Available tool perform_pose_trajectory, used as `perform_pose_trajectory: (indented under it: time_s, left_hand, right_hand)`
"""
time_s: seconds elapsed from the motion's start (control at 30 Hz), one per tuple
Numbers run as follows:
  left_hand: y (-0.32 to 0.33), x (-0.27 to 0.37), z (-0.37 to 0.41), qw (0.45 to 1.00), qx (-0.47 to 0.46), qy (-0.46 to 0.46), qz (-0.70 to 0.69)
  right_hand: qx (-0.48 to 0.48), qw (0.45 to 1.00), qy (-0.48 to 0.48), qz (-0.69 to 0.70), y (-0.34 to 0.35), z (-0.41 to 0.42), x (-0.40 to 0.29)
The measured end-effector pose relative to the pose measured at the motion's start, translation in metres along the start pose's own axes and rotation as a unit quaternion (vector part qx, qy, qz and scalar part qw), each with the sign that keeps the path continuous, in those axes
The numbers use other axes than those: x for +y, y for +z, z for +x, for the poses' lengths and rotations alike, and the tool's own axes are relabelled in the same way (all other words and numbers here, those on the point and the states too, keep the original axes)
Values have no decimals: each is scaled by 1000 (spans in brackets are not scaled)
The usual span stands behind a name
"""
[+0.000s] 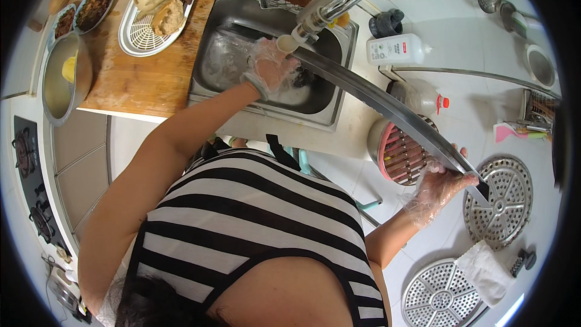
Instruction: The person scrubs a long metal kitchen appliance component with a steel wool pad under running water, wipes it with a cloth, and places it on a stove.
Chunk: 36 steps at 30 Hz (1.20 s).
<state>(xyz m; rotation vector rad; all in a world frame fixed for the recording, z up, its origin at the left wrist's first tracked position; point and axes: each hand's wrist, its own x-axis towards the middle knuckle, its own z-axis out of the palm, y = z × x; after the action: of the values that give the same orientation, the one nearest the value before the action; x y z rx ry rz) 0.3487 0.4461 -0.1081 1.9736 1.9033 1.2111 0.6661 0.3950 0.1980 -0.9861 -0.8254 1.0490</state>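
Note:
A long grey metal strip (386, 104) runs slantwise from the steel sink (333, 120) out to the right. My left hand (271, 66), in a clear plastic glove, is closed around the strip over the basin, just below the tap (320, 20); part of its fingers is hidden. Beyond that hand, a dark stretch that looks like the same strip lies across the basin. Near the strip's other end, my right hand (438, 186), gloved too, grips it from below, with fingertips showing on both sides. The tap's spout end is right above the strip.
On the wooden board (136, 81) stand a white drainer tray (122, 38) with root vegetables and a steel bowl (84, 68). A white bottle (395, 50) is right of the sink. A slatted-topped pot (386, 163) and perforated steamer plates (481, 190) are below the strip's right part.

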Motion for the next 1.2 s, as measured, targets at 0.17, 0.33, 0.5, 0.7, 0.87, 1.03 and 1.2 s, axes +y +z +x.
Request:
perform_pose_trajectory:
  time_s: [0.17,0.33,0.5,0.7,0.87,1.03,1.2]
  left_hand:
    - [-14,-7,24,929,-138,-77,-335]
    - [-17,-6,16,977,-71,10,-203]
    - [22,-64,-9,979,-203,-7,-26]
    - [66,-91,-12,980,-124,-132,79]
    - [6,7,2,923,-133,-205,-296]
    - [-15,101,15,986,-14,101,-128]
    - [-22,212,44,932,57,240,-266]
  right_hand:
    - [-157,980,-65,-103,-36,0,-13]
    - [132,983,-82,-94,-25,-6,-10]
    - [157,985,50,-56,-44,-5,-28]
    - [-31,998,60,-20,-25,7,-30]
    - [-43,997,51,-38,-38,10,-29]
    - [2,997,38,-65,-24,0,-18]
    - [-37,996,35,-79,-20,-5,-14]
